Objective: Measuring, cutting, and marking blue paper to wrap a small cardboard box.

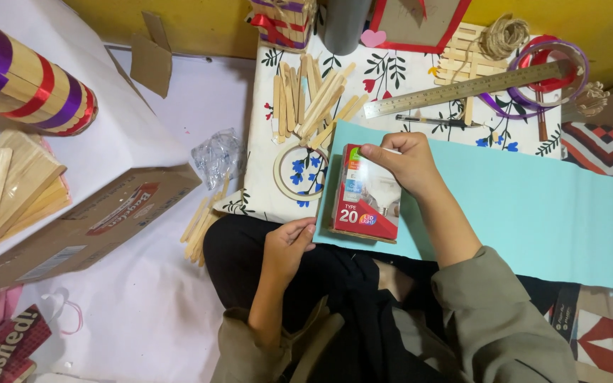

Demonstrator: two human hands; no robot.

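Note:
A small red and white bulb box lies on a light blue paper sheet spread over a low floral-cloth table. My right hand rests on the box's top right corner, fingers curled around a thin white pencil-like stick pressed against the box edge. My left hand pinches the near left edge of the blue sheet beside the box's lower left corner. A ring of clear tape lies just left of the box.
Loose craft sticks lie fanned on the table behind, with a metal ruler, a pen, ribbon rolls and twine. A cardboard box and stick stacks sit at left.

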